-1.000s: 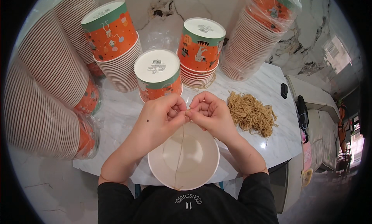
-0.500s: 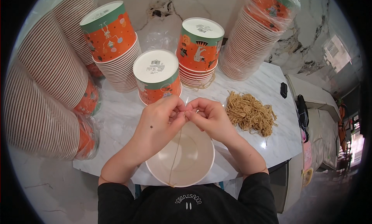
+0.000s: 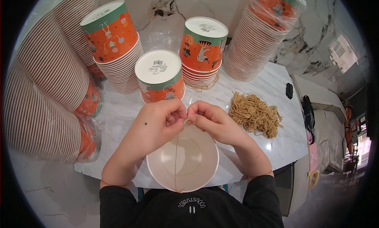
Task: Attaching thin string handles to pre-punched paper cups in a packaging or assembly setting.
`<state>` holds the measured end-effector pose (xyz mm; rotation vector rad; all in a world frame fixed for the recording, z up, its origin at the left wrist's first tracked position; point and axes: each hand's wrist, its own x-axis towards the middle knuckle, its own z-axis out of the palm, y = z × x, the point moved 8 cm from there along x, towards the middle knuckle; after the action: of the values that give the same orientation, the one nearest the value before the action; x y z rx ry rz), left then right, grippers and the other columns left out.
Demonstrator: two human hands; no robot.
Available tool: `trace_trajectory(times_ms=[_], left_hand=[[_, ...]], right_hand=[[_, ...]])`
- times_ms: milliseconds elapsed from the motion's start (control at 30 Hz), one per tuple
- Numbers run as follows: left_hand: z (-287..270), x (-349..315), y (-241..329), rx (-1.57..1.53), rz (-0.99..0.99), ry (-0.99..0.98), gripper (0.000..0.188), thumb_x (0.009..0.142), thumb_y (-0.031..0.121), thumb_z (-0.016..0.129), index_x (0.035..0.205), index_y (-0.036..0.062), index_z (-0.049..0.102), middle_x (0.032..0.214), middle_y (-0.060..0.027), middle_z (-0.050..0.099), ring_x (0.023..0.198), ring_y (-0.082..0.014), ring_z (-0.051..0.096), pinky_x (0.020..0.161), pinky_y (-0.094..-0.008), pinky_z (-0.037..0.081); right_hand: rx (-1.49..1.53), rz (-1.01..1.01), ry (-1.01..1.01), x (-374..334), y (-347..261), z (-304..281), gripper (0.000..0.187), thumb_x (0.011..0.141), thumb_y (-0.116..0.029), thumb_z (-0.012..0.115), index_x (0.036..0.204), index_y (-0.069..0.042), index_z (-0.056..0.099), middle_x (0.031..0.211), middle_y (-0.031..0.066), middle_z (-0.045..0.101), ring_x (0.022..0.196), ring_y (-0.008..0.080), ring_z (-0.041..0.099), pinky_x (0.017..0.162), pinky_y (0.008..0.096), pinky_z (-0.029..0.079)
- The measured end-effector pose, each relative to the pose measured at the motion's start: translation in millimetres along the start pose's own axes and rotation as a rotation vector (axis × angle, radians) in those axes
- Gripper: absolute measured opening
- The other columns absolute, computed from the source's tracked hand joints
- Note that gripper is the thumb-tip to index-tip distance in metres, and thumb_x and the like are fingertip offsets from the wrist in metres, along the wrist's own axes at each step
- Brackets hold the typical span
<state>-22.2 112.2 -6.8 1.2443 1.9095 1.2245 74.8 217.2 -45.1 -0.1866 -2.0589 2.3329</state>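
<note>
A white-lined paper bucket [image 3: 208, 157] rests at the table's near edge with its mouth toward me. Across this mouth runs a thin tan string [image 3: 176, 161], from a small knot or loop at the near rim up to my fingers at the far rim. My left hand [image 3: 158, 123] pinches the string, its fingers curled. Close beside it, my right hand [image 3: 213, 122] grips a short bit of the same string between thumb and forefinger. The fingers partly hide the string's end and the bucket's far rim. A loose pile of tan strings [image 3: 256, 115] lies right of my right hand.
Upside-down orange and green paper buckets stand beyond my hands: a single one [image 3: 158, 76], a short stack [image 3: 202, 50] and a taller stack [image 3: 112, 42]. Plastic-wrapped stacks [image 3: 51, 66] fill the left; another [image 3: 256, 38] stands back right. A small black object [image 3: 289, 91] lies at the right edge.
My hands have drawn slightly apart, the left one moving a little left and down. A bit of string now shows between the fingers. The bucket has shifted slightly.
</note>
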Motion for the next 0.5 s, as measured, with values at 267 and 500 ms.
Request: trace_trajectory(times_ms=[267,500], left_hand=[[-4,1,4,0.05,0.104,0.019,0.013,0.083,0.0,0.07,0.096,-0.0028,0.07,0.085,-0.0082,0.068,0.074,-0.0119,0.067,0.07,-0.0272,0.054],[-6,15,-19,-0.225,-0.023,-0.15,0.014,0.085,0.007,0.081,0.092,-0.0046,0.075,0.084,-0.0044,0.075,0.078,-0.0067,0.069,0.071,-0.0226,0.055]], right_hand=[[-0.001,0.029,0.035,0,2,-2,0.016,0.109,-0.017,0.054,0.111,-0.002,0.06,0.099,-0.0034,0.062,0.088,0.0008,0.055,0.076,0.0192,0.046],[0.053,0.001,0.039,2,5,0,0.015,0.108,-0.018,0.057,0.11,-0.003,0.061,0.095,-0.0057,0.06,0.082,-0.0015,0.051,0.069,0.0176,0.042]])
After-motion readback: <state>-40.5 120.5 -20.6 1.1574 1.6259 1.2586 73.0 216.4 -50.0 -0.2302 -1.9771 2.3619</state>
